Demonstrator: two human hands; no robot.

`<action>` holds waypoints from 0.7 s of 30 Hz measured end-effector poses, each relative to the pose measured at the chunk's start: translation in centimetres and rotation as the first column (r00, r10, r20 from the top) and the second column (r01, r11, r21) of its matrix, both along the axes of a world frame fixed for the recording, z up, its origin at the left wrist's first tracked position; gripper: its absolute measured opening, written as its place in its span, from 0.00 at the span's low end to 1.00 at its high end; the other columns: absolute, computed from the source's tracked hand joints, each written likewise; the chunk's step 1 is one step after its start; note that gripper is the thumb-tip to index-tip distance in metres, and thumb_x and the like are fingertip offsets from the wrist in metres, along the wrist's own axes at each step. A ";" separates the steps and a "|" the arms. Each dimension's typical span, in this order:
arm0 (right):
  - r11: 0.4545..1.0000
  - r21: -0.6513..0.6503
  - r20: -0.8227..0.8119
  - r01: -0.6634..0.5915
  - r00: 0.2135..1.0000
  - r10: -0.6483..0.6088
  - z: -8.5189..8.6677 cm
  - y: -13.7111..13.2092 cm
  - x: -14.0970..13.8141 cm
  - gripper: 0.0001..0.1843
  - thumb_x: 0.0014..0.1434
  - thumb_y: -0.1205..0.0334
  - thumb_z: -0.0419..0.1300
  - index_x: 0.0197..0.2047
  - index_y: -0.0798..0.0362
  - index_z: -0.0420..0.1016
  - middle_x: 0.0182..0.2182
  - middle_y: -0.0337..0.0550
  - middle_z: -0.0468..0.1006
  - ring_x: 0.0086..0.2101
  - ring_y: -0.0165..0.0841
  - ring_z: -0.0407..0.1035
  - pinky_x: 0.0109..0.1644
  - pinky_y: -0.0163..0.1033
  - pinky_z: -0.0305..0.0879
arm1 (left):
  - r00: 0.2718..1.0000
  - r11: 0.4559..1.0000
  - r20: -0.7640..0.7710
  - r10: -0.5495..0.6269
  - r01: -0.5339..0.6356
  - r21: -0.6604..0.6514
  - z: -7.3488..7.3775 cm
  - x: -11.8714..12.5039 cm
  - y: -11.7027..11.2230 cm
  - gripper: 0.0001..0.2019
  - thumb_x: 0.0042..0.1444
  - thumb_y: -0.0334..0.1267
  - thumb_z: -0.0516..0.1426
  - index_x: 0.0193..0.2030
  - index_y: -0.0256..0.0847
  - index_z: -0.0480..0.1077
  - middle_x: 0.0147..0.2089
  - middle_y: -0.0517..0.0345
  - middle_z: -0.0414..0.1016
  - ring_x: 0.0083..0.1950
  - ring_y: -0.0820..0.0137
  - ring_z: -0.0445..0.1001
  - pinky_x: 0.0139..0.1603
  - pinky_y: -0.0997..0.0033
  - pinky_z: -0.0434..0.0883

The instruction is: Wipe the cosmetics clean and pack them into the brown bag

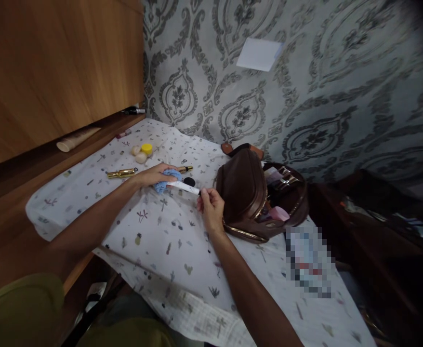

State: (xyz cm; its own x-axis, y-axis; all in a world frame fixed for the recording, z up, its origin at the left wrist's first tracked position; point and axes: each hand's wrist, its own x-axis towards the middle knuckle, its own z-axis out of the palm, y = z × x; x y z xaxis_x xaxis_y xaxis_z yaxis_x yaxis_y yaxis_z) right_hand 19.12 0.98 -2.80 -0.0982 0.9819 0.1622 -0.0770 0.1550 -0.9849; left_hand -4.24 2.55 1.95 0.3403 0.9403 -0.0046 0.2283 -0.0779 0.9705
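My left hand [156, 174] is closed over a small blue cloth [166, 179], pressing it round one end of a white tube with a black tip [184, 188]. My right hand [210, 205] pinches the tube's other end near its black tip. Both hands are above a white printed cloth [168, 241] that covers the table. An open brown leather bag [249, 193] sits just right of my right hand, with pink and dark items inside.
A gold tube [122, 173], a second gold-tipped stick [185, 168], a yellow cap [147, 148] and pale round sponges [139, 154] lie beyond my left hand. A cream tube [77, 139] and a dark pen [134, 111] rest on the wooden ledge. Patterned wallpaper stands behind.
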 end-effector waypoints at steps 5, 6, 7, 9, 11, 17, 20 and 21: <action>0.999 -0.033 -0.030 0.004 1.000 -0.005 0.2 -0.2 -0.2 0.25 0.52 0.37 0.63 0.27 0.50 0.63 0.17 0.30 0.67 0.15 0.23 0.56 0.15 0.30 0.47 | 1.000 1.000 -0.003 0.020 -0.020 0.009 -0.3 -0.1 0.3 0.21 0.47 0.47 0.66 0.44 0.34 0.74 0.30 0.60 0.73 0.29 0.75 0.68 0.29 0.78 0.65; 1.000 -0.030 -0.042 0.006 0.999 -0.007 0.3 -0.3 -0.3 0.25 0.53 0.37 0.63 0.27 0.50 0.62 0.17 0.30 0.67 0.14 0.23 0.56 0.15 0.30 0.47 | 0.999 0.999 0.006 0.042 -0.043 0.007 -0.2 0.0 0.3 0.22 0.46 0.48 0.67 0.43 0.34 0.74 0.30 0.61 0.72 0.29 0.75 0.68 0.28 0.78 0.64; 1.000 -0.025 -0.054 0.009 0.998 -0.010 0.5 -0.3 -0.3 0.25 0.53 0.37 0.63 0.26 0.50 0.62 0.17 0.30 0.66 0.14 0.23 0.56 0.15 0.30 0.47 | 0.998 0.998 0.019 0.062 -0.062 0.002 0.0 0.1 0.2 0.24 0.44 0.49 0.67 0.43 0.34 0.74 0.30 0.61 0.72 0.29 0.75 0.68 0.28 0.78 0.64; 1.000 -0.004 -0.084 0.020 0.996 -0.020 1.1 -0.5 -0.4 0.25 0.53 0.37 0.63 0.26 0.50 0.62 0.17 0.30 0.67 0.14 0.23 0.57 0.15 0.30 0.49 | 0.996 0.997 0.035 0.082 -0.082 -0.005 0.4 0.5 -0.1 0.25 0.43 0.50 0.68 0.43 0.35 0.73 0.27 0.62 0.71 0.27 0.75 0.68 0.26 0.79 0.63; 0.999 0.035 -0.115 0.040 0.993 -0.035 2.0 -0.8 -0.3 0.24 0.54 0.39 0.62 0.27 0.50 0.63 0.17 0.31 0.68 0.15 0.23 0.59 0.16 0.30 0.51 | 0.991 0.993 0.060 0.117 -0.116 -0.026 0.9 1.1 -0.5 0.26 0.42 0.51 0.68 0.42 0.36 0.72 0.25 0.64 0.69 0.24 0.76 0.66 0.23 0.79 0.62; 0.985 0.147 -0.170 0.087 0.984 -0.061 5.5 -2.9 0.9 0.18 0.56 0.45 0.63 0.33 0.51 0.67 0.21 0.32 0.69 0.17 0.24 0.62 0.17 0.30 0.56 | 0.972 0.985 0.164 0.169 -0.160 -0.069 2.2 3.3 -1.6 0.28 0.40 0.53 0.69 0.43 0.38 0.70 0.23 0.65 0.69 0.22 0.76 0.66 0.22 0.78 0.64; 0.979 0.180 -0.140 0.101 0.987 -0.076 7.0 -4.8 2.6 0.16 0.56 0.48 0.64 0.39 0.51 0.70 0.19 0.30 0.68 0.16 0.24 0.62 0.18 0.30 0.58 | 0.983 0.992 0.135 0.125 -0.122 -0.030 2.9 4.7 -2.0 0.24 0.44 0.54 0.67 0.40 0.38 0.70 0.23 0.64 0.68 0.23 0.75 0.66 0.24 0.77 0.66; 0.976 0.189 -0.115 0.108 0.989 -0.088 7.6 -5.5 3.4 0.15 0.57 0.49 0.64 0.40 0.51 0.70 0.19 0.30 0.68 0.16 0.24 0.62 0.19 0.29 0.59 | 0.989 0.995 0.109 0.096 -0.097 -0.001 3.2 5.3 -2.2 0.23 0.46 0.55 0.66 0.39 0.37 0.70 0.24 0.64 0.68 0.23 0.75 0.67 0.24 0.77 0.67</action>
